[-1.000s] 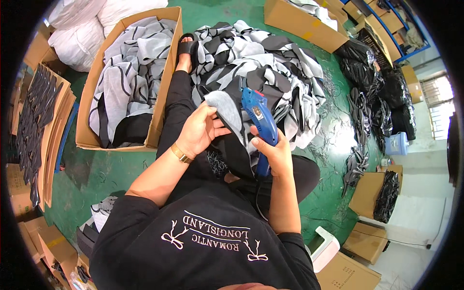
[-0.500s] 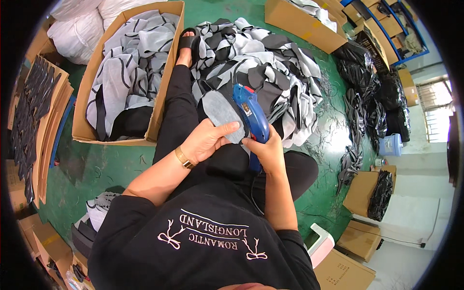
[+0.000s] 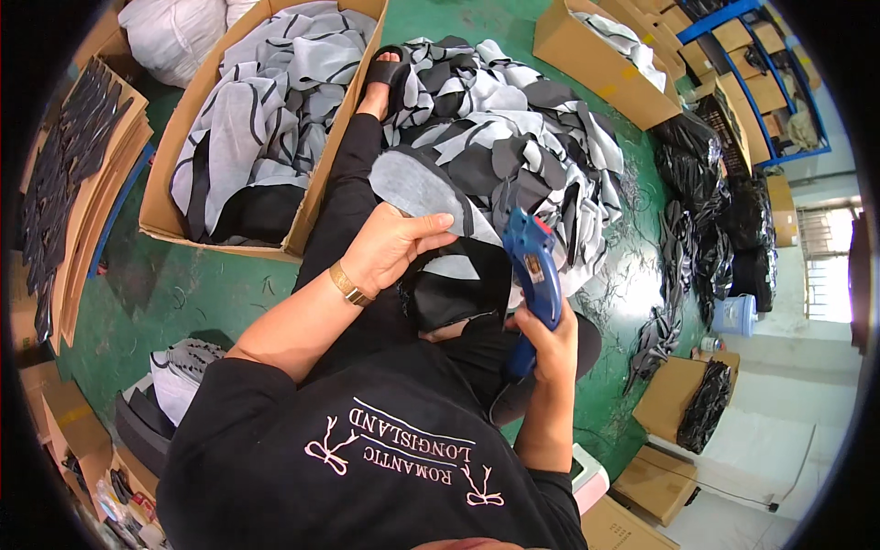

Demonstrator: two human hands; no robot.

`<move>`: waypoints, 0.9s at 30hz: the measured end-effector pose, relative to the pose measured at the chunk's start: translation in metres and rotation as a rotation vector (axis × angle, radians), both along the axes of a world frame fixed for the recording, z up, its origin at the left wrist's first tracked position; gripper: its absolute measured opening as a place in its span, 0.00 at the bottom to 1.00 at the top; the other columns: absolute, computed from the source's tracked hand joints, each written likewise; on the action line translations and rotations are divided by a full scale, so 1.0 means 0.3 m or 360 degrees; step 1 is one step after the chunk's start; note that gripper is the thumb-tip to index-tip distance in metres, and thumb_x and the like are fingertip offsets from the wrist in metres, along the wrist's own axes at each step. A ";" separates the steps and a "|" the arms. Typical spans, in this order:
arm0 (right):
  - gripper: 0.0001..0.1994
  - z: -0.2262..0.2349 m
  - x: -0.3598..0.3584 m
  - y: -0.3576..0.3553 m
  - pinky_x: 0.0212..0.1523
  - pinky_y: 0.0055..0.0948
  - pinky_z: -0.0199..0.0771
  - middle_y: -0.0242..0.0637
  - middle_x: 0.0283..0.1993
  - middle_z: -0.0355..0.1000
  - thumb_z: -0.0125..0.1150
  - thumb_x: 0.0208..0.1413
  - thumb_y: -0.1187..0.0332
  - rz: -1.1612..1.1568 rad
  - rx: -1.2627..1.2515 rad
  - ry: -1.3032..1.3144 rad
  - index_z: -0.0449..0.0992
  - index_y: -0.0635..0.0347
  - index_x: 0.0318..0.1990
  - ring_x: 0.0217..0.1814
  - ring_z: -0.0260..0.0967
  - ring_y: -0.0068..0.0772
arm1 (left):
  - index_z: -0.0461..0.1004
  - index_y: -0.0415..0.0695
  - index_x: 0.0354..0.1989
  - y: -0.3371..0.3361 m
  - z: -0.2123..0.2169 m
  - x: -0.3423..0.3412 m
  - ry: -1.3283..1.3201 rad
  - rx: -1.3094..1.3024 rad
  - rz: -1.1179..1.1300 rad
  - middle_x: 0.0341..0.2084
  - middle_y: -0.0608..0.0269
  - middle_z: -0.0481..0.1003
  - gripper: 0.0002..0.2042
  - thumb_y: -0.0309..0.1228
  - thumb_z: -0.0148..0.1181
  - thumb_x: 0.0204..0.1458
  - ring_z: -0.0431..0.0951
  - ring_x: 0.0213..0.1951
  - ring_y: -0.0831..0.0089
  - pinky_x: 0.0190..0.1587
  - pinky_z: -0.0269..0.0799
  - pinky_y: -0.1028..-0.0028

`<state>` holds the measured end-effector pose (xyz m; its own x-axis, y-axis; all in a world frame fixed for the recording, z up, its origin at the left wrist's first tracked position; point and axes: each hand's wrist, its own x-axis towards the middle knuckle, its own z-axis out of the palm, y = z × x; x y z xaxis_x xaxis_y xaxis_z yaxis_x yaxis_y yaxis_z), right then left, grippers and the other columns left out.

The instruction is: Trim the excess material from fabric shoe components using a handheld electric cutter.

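My left hand (image 3: 392,246) pinches an oblong grey fabric piece (image 3: 414,183) with rounded ends between thumb and fingers. Black and grey fabric (image 3: 458,291) hangs and lies just below that hand, over my lap. My right hand (image 3: 553,341) is wrapped round the handle of a blue electric cutter (image 3: 541,280). The cutter's head points up and away from me, a short distance right of the grey piece; its blade cannot be made out. Beyond both hands lies a big heap of grey and black fabric pieces (image 3: 522,101).
On the left stands a cardboard box (image 3: 316,206) of grey and black fabric, beside my stretched-out leg. Another box (image 3: 600,69) is at the far right. Black plastic bags (image 3: 692,156) and dark offcuts (image 3: 674,275) line the right side. Stacked cardboard (image 3: 115,197) stands far left.
My right hand has moved the cutter to the right, away from the grey piece. The left hand still holds the piece, and fabric on my lap now shows between the hands.
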<state>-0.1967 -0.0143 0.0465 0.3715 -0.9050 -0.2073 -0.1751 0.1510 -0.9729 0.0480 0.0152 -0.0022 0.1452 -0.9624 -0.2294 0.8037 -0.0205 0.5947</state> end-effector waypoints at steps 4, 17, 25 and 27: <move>0.15 0.003 -0.027 0.057 0.28 0.24 0.72 0.35 0.30 0.70 0.63 0.44 0.78 0.0053 0.0126 0.0118 0.70 0.69 0.41 0.25 0.69 0.25 | 0.71 0.38 0.44 -0.018 0.000 -0.017 0.0059 0.0051 0.0068 0.37 0.61 0.75 0.13 0.21 0.61 0.50 0.77 0.40 0.72 0.44 0.77 0.70; 0.17 -0.038 -0.036 0.072 0.23 0.21 0.68 0.32 0.27 0.71 0.66 0.44 0.75 0.0123 0.0133 0.0275 0.71 0.68 0.44 0.22 0.67 0.19 | 0.71 0.36 0.43 -0.009 0.032 -0.044 -0.0050 0.0023 0.0187 0.38 0.59 0.75 0.12 0.21 0.61 0.50 0.77 0.40 0.71 0.45 0.76 0.70; 0.15 -0.018 -0.029 0.067 0.23 0.22 0.68 0.34 0.29 0.70 0.63 0.44 0.79 0.0122 0.0154 0.0208 0.70 0.70 0.41 0.21 0.68 0.24 | 0.72 0.38 0.44 0.011 0.050 -0.039 -0.0209 0.0055 0.0069 0.38 0.62 0.76 0.12 0.21 0.62 0.50 0.78 0.39 0.73 0.43 0.77 0.72; 0.15 -0.007 -0.022 0.058 0.23 0.22 0.69 0.35 0.29 0.70 0.62 0.44 0.79 0.0117 0.0171 0.0184 0.70 0.70 0.41 0.21 0.68 0.24 | 0.72 0.39 0.44 0.015 0.041 -0.034 -0.0439 0.0046 -0.0031 0.37 0.62 0.76 0.13 0.22 0.62 0.50 0.78 0.39 0.73 0.43 0.76 0.73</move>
